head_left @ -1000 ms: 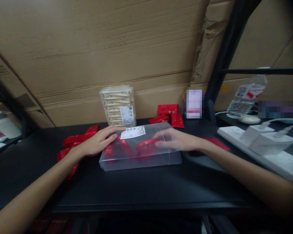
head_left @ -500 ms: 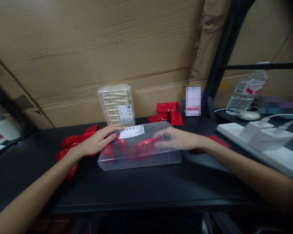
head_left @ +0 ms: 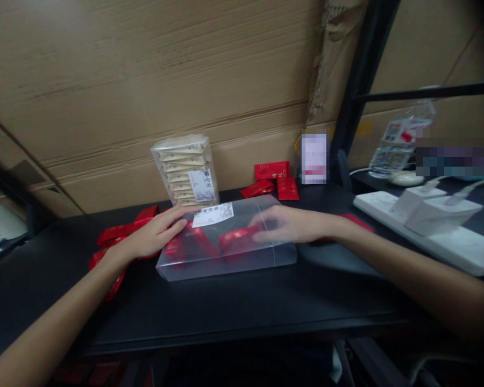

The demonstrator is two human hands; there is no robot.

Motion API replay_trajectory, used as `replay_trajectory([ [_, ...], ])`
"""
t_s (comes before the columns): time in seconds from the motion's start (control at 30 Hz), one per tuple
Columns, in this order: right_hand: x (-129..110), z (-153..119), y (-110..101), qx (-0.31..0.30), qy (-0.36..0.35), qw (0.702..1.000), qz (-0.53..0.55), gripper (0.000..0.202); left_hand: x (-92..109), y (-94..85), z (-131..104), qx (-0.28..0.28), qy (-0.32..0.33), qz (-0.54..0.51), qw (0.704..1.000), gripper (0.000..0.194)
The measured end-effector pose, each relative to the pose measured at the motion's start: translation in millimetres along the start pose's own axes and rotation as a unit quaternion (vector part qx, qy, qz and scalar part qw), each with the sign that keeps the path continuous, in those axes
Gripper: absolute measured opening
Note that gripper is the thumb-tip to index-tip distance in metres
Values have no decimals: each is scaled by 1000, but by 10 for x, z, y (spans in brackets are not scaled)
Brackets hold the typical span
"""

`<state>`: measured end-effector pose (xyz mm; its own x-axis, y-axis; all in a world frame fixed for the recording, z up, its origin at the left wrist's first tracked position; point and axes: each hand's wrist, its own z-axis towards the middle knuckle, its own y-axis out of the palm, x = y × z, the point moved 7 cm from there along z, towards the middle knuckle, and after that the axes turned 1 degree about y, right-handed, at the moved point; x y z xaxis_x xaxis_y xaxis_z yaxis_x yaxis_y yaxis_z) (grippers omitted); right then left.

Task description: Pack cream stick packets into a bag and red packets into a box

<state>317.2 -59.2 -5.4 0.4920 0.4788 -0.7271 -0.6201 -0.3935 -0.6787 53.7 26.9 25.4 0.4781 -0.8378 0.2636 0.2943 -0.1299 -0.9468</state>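
A translucent plastic box (head_left: pixel 226 263) with a white label (head_left: pixel 213 215) lies on its broad side on the black desk. My left hand (head_left: pixel 155 231) holds its left rear corner, thumb and fingers stretched over the edge. My right hand (head_left: pixel 276 223) reaches in through the right end, its fingers blurred behind the plastic. Thumb and fingertips are at the right end of a red packet (head_left: pixel 237 236) inside. Farther left in the box are more red packets (head_left: pixel 201 239). Beside my left wrist lies a pile of red packets (head_left: pixel 115 234).
Behind stands a clear pack of cream sachets (head_left: pixel 185 169). Loose red packets (head_left: pixel 288 188) lie by the cardboard wall (head_left: pixel 145 80); another red packet (head_left: pixel 355 220) lies beyond my right wrist. On the right are a white power strip (head_left: pixel 427 226) with plugs and a water bottle (head_left: pixel 401 140).
The view has shifted slightly, moving everything a little left and up. Both hands keep nearly the same places on and in the box; the red packets inside have hardly moved.
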Motion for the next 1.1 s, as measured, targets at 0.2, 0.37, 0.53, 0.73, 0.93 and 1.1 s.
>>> replay_trajectory([
  [0.2,-12,-31,-17,5,-1,1000,-19,37,11,7,6,-7,-1,-3,1000,46],
  [0.37,-49,-13,-3,9,-11,1000,-15,36,13,11,4,-9,-9,-16,1000,45],
  [0.53,-20,33,6,39,-15,999,-15,38,9,11,-1,-7,-10,-26,1000,45],
  [0.73,-11,50,8,59,-9,998,-32,39,2,14,-14,-5,-2,-28,1000,45],
  [0.93,3,63,29,52,-3,998,-21,46,-25,18,-32,-3,-6,-28,1000,45],
  [1.1,-46,55,25,53,5,998,-25,44,-35,20,-42,-4,-13,-35,999,45],
])
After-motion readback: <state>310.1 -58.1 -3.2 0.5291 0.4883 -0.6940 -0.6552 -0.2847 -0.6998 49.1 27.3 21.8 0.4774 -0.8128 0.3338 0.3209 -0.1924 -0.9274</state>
